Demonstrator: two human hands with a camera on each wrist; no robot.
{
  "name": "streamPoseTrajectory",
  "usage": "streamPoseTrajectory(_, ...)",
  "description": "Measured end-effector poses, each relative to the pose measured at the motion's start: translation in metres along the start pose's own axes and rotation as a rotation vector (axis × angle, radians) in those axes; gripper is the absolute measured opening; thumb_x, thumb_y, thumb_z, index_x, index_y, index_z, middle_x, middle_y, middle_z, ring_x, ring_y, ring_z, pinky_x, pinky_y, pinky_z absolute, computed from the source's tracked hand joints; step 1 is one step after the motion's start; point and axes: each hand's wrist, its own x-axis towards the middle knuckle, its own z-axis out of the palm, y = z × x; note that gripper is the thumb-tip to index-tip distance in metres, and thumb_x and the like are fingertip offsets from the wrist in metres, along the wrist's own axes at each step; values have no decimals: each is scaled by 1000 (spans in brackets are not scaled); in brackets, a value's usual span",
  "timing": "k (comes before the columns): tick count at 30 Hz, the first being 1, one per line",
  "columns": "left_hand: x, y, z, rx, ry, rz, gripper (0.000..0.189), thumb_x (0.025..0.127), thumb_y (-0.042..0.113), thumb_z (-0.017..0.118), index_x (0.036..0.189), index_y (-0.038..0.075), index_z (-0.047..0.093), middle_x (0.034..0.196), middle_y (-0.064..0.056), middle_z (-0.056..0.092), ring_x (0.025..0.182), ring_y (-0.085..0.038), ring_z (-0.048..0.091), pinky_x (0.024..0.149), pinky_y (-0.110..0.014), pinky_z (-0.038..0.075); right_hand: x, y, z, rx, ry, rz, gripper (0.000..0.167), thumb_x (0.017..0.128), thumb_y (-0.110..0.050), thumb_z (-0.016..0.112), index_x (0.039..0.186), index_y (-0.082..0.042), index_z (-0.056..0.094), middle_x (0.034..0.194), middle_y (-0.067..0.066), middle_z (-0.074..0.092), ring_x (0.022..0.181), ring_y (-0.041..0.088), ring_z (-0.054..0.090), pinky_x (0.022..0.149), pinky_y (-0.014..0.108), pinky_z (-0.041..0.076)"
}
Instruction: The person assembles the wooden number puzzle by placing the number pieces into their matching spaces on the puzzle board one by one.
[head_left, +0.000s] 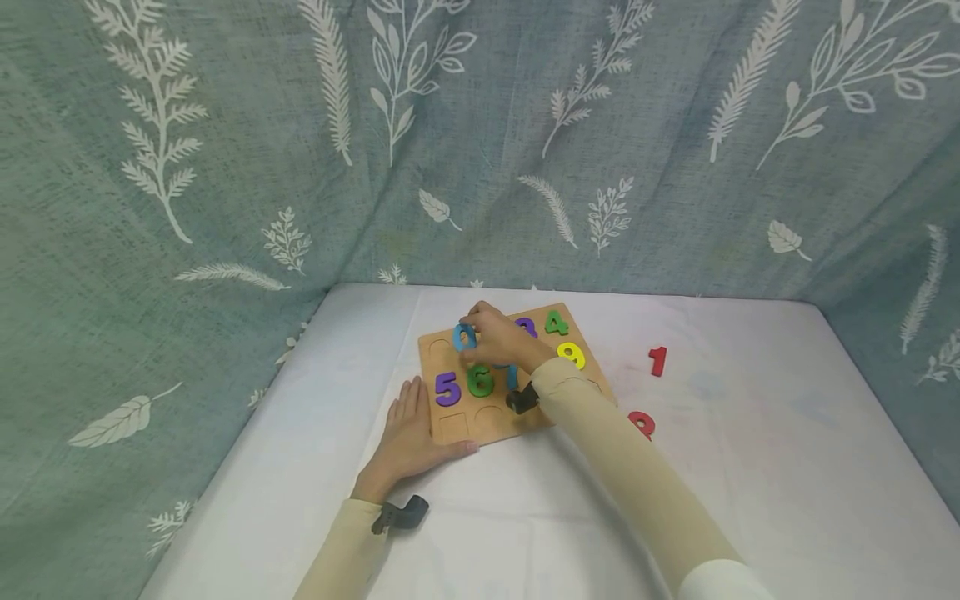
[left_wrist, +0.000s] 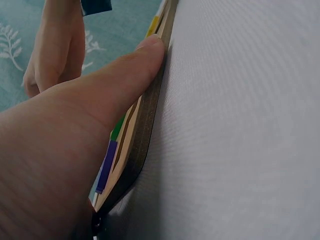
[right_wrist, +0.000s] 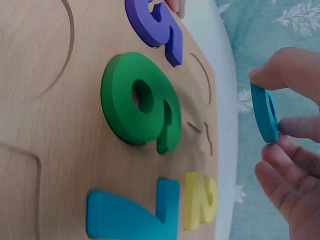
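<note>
Blue zero (right_wrist: 262,110) between fingertips of right hand (head_left: 502,338)

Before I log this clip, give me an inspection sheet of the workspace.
Surface: white cloth, lightly creased.
Job's things: wooden board bearing coloured number pieces; blue 0 held off it; red 1 and a partly hidden red piece to its right.
Clutter: nothing seen.
Hands: left hand against the board's near-left corner, thumb on the near edge; right hand pinches the blue 0.
Cables: nothing seen; dark device on each wrist.
Surroundings: grey-green, leaf-patterned fabric behind and at both sides.
</note>
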Motion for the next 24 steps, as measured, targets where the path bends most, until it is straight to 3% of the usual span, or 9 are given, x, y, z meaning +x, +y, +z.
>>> streamPoseTrajectory(16,0,-3,1,1,6,15,148,69,90,67,165,0,-2,175,-20,-5,163,-38,-6,131,-62,8,19,-7,27,5,17,-66,60,92,-21,75,142,6,58,141,22,55,127,32,58,111,40,52)
streamPoseTrajectory(24,-1,-2,0,-4,3,19,148,69,90,67,165,1,-2,175,-21,-4,164,-38,-6,131,-62,8,23,-15,34,-8,-5,-20,60,96,-22,73,146,5,54,146,21,52,135,33,54,119,42,46)
